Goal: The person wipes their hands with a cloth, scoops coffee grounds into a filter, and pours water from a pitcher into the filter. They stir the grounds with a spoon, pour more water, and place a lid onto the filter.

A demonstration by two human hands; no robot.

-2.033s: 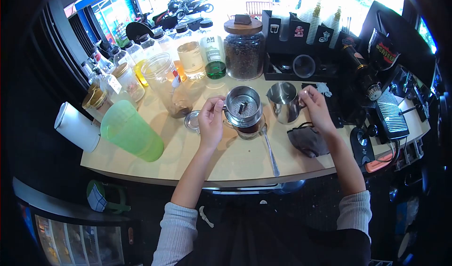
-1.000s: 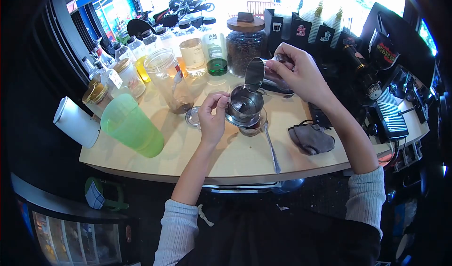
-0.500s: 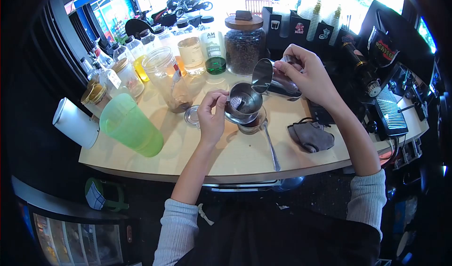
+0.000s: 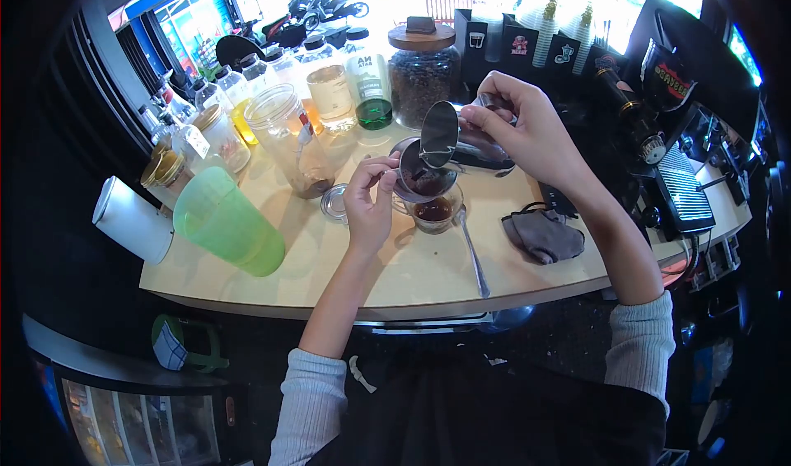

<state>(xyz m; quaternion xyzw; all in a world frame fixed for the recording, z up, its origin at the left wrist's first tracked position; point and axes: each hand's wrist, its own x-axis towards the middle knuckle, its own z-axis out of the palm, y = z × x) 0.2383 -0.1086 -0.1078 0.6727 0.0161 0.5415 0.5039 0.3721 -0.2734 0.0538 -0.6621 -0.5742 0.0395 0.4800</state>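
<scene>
My left hand (image 4: 371,196) is closed on a small metal cup (image 4: 422,179), held tilted just above and behind a glass cup (image 4: 434,212) with dark liquid in it. My right hand (image 4: 527,128) grips a metal pitcher (image 4: 478,146) tipped to the left, its mouth over the small metal cup. Whether liquid flows between them is too small to tell. A spoon (image 4: 473,253) lies on the table right of the glass cup, and a round metal lid (image 4: 334,203) rests beside my left hand.
On the wooden table (image 4: 387,289) stand a green pitcher (image 4: 228,221), a tall clear jar (image 4: 292,140), several bottles and a jar of dark beans (image 4: 424,79). A grey cloth (image 4: 544,235) lies at the right, near an espresso machine (image 4: 680,190). A white container (image 4: 132,219) is far left.
The pitcher in my right hand has moved left and tipped over the small metal cup. That cup has shifted slightly and tilted, so more of the glass cup shows.
</scene>
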